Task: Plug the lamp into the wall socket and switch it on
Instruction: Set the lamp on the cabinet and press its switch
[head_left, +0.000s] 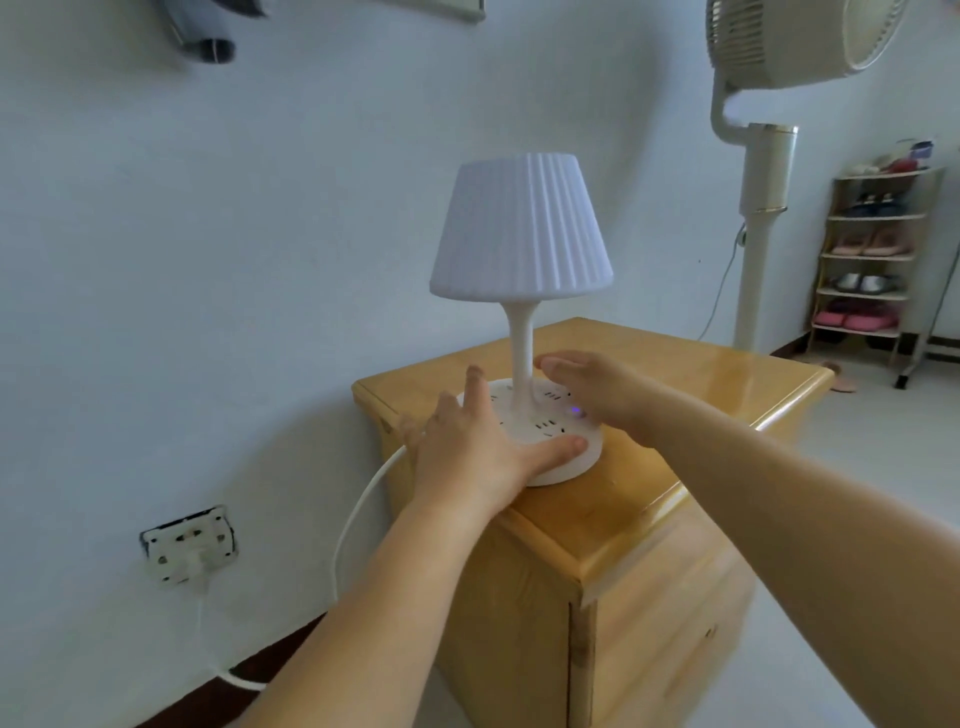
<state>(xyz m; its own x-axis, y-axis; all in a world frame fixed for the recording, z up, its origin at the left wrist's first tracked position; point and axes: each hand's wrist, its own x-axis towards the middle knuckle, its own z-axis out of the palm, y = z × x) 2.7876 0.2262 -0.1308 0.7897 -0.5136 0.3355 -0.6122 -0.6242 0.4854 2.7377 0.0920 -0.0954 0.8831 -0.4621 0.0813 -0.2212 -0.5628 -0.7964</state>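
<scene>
A white lamp (521, 228) with a pleated shade stands on a round white base (566, 457) that has sockets on top and a small blue light (575, 411). My left hand (478, 441) lies flat on the left side of the base, thumb along its front rim. My right hand (597, 384) rests on the right rear of the base, fingers reaching toward the stem. The white cord (358, 514) runs from the base down to a plug (200, 564) seated in the wall socket (189, 545). The shade does not look clearly lit.
The lamp sits on a wooden bedside cabinet (675, 467) against the wall. A standing fan (763, 156) rises behind it on the right. A shoe rack (867, 270) with several pairs stands at the far right.
</scene>
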